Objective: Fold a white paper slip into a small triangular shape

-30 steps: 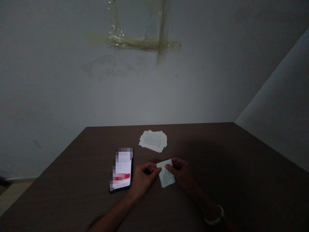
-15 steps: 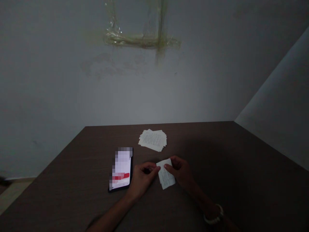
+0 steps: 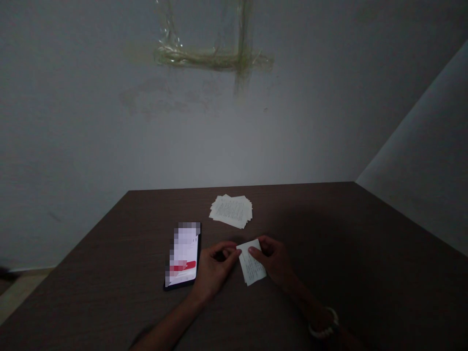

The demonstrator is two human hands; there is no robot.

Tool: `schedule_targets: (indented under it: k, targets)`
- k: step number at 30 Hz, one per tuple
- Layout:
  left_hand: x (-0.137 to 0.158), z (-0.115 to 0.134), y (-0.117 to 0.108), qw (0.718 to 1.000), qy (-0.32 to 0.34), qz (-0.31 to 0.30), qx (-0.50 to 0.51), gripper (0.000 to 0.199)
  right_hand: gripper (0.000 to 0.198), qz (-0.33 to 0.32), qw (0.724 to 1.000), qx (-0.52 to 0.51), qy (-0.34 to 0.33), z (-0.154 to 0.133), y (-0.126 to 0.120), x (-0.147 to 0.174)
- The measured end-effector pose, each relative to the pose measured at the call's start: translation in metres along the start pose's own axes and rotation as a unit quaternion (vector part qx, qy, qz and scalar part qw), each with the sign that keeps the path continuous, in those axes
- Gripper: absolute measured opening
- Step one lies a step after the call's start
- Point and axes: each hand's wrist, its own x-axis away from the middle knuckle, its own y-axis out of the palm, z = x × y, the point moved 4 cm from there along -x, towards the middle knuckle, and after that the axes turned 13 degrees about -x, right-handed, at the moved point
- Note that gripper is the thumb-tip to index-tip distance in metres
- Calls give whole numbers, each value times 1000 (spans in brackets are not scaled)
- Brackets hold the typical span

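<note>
The right hand (image 3: 276,261) pinches a small printed slip of paper (image 3: 252,268), its thumb pressed flat on the upper part of the face and its other fingers tucked behind the right edge; the left hand (image 3: 212,270) pinches the same slip at its upper left corner, thumb and forefinger meeting there; a second edge shows just under the slip's lower left corner, so more than one sheet seems to be held. The slip is to the right of the phone (image 3: 185,253), tilted a little, with lines of dark print running across it; the left hand fills the gap between slip and phone, close beside the phone's right edge, though whether it touches is hard to tell. The phone lies face up, its screen lit, partly pixelated and marked by a red band; beyond it and to its right rests a loose, fanned pile of papers (image 3: 232,212), the top one printed; all this is on a dark brown table (image 3: 120,253). Well to the right of the phone, a pale bracelet (image 3: 323,335) circles the right wrist; beyond the phone and higher up, yellowed tape (image 3: 208,60) clings to the grey wall (image 3: 310,122).
</note>
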Motion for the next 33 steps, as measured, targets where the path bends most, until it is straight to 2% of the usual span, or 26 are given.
schedule_targets:
  k: [4, 12, 22, 33]
  targets:
    - [0, -1, -1, 1000, 1, 9, -9, 24, 33, -7, 1000, -8, -3, 3, -1, -1]
    - [0, -3, 0, 1000, -1, 12, -22, 23, 36, 5, 1000, 13, -9, -1, 1, 0]
    - [1, 5, -3, 999, 8, 24, -26, 26, 38, 6, 1000, 10, 1, -1, 1, 0]
    - [1, 1, -2, 999, 4, 9, -31, 21, 39, 17, 1000, 17, 2, -6, 3, 1]
